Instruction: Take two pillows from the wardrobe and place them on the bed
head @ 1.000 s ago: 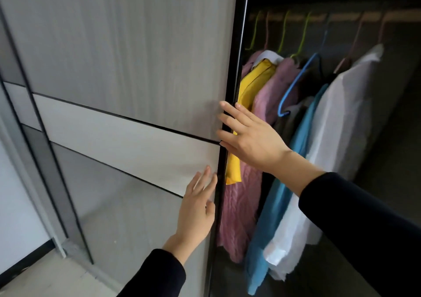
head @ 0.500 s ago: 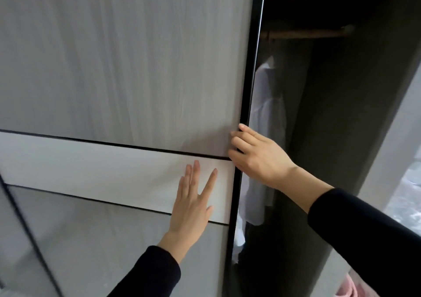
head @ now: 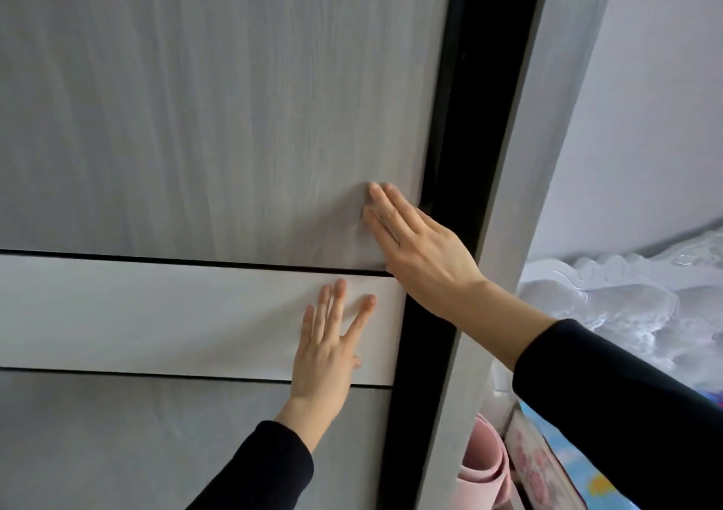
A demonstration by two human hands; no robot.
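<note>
The wardrobe's grey sliding door [head: 203,118] fills most of the view, and only a narrow dark gap [head: 473,138] shows at its right edge beside the grey side post [head: 520,157]. My left hand [head: 328,349] lies flat with fingers spread on the door's pale middle band. Higher up, my right hand [head: 418,243] presses flat on the door close to its black edge strip. Neither hand holds anything. No pillow is in sight. The bed [head: 633,306], with a white lacy cover, shows at the right.
A rolled pink mat [head: 485,466] and a colourful flat box [head: 547,470] stand low between the wardrobe post and the bed. A plain white wall [head: 645,99] rises behind the bed.
The sliding door has travelled right, covering the hanging clothes and narrowing the opening to a slit. My right hand left the door's edge and now lies flat on its face.
</note>
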